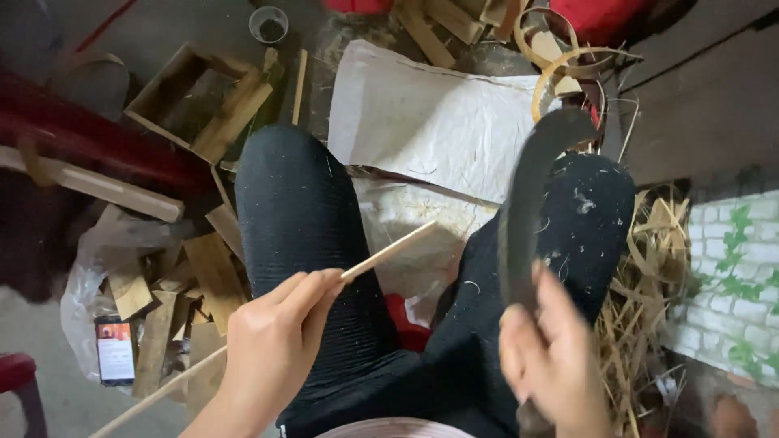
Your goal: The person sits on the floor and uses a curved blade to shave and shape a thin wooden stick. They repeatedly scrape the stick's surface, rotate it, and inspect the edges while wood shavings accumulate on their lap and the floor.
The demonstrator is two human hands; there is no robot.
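A pale sheet lies flat on the ground ahead of the person's knees, the widest thing in view, with a heap of split wood offcuts to its left and a tangle of dry shavings to its right beside a brick-patterned wall covering. An open wooden box frame sits at the upper left, a clear cup just beyond it, and curled wood strips lie at the top right. The person's two legs in black trousers fill the middle, flecked with wood dust. Over the right knee rises a dark curved blade, its long axis running near upright from the right hand up and bending to the right at its tip; the right hand is closed round its lower end. The left hand pinches a thin wooden stick between thumb and fingers. The stick's long axis runs on a slant from the lower left of the view, through the hand, up to the right; its free end points toward the blade and stops short of it, above the gap between the knees. A small phone lies among the offcuts at lower left.
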